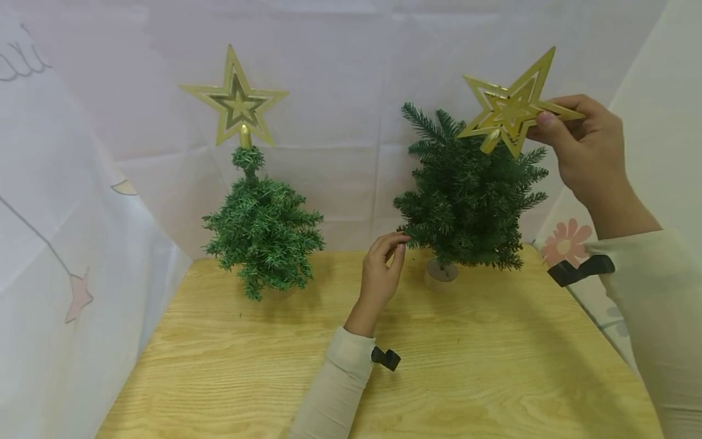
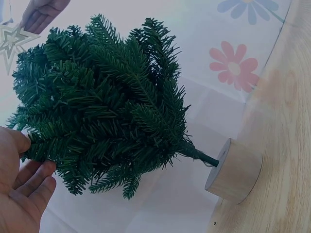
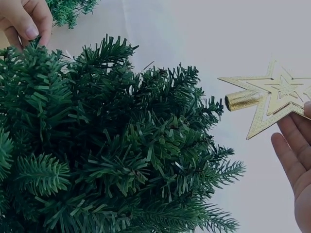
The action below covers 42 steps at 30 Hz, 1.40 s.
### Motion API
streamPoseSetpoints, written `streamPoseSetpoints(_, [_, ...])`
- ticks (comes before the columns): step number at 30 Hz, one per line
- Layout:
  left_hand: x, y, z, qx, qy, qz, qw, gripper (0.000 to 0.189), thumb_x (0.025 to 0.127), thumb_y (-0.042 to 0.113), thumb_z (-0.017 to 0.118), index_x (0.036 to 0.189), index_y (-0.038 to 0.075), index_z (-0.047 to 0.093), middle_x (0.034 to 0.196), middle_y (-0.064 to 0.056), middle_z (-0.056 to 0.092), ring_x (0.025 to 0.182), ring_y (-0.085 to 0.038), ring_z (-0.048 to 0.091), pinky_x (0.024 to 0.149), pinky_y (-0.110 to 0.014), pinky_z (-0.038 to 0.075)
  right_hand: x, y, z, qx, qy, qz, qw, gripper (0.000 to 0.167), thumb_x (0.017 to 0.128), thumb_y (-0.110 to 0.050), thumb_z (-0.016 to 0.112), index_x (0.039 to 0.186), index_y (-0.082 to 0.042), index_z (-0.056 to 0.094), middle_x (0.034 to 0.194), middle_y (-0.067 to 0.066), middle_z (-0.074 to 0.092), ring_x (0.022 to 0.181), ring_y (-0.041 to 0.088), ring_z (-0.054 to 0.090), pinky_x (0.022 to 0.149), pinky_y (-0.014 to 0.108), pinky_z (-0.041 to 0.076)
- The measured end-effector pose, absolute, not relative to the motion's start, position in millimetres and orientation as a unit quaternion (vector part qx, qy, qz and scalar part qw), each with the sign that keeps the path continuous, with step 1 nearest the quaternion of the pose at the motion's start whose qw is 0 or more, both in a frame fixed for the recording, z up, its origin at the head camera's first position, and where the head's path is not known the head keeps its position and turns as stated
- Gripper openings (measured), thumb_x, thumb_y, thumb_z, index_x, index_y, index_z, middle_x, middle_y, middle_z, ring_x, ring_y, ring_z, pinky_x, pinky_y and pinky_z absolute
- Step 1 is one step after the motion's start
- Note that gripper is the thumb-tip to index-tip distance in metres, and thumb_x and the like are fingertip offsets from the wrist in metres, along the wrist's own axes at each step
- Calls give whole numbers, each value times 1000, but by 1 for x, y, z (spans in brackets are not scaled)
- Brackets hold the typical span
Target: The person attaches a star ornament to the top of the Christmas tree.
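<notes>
My right hand (image 1: 589, 143) pinches a gold star tree topper (image 1: 512, 111) by one point, thumb in front. The star is tilted, and its hollow socket (image 3: 243, 100) hangs just over the top of the dark green Christmas tree (image 1: 466, 189). In the right wrist view a gap shows between socket and needles. At that tree's left side, my left hand (image 1: 382, 268) pinches a low branch tip; thumb and fingers stand on either side of it in the left wrist view. The tree stands on a round wooden base (image 2: 235, 171) and leans a little.
To the left, a lighter green small tree (image 1: 263, 235) carries another gold star (image 1: 239, 100) upright on its top. Both trees stand near the back edge of the wooden table (image 1: 263, 378). Behind hangs a pale cloth (image 1: 340, 79) with printed flowers.
</notes>
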<state>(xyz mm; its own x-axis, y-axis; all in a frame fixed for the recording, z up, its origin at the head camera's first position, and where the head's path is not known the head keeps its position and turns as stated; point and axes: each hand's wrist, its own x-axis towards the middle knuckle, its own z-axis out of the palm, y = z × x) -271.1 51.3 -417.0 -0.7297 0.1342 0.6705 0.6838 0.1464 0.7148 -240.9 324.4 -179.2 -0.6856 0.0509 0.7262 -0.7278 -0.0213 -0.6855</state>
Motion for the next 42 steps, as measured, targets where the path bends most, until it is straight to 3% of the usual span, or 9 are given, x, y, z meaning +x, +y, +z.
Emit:
streamPoseSetpoints(19, [-267, 49, -426, -289, -721, -587, 227, 26, 104, 21, 49, 119, 7, 65, 130, -14, 56, 125, -16, 50, 101, -24, 43, -242, 331, -193, 256, -656, 644, 298, 21, 93, 1, 62, 111, 12, 62, 102, 13, 71, 85, 19, 71, 86, 23, 53])
streamPoseSetpoints(27, [-267, 49, -423, -282, -725, -588, 222, 28, 104, 22, 49, 119, 5, 64, 131, -10, 55, 126, -14, 49, 101, -24, 43, -243, 330, -190, 274, -651, 643, 298, 20, 93, 4, 60, 111, 13, 61, 100, 13, 72, 84, 19, 71, 86, 23, 53])
streamPoseSetpoints(42, [-268, 49, -416, -285, -724, -586, 228, 23, 103, 18, 50, 120, 11, 65, 130, -10, 55, 126, -15, 49, 101, -24, 43, -241, 327, -190, 270, -685, 606, 300, 23, 95, -1, 59, 115, 9, 61, 103, 11, 70, 87, 17, 70, 84, 21, 53])
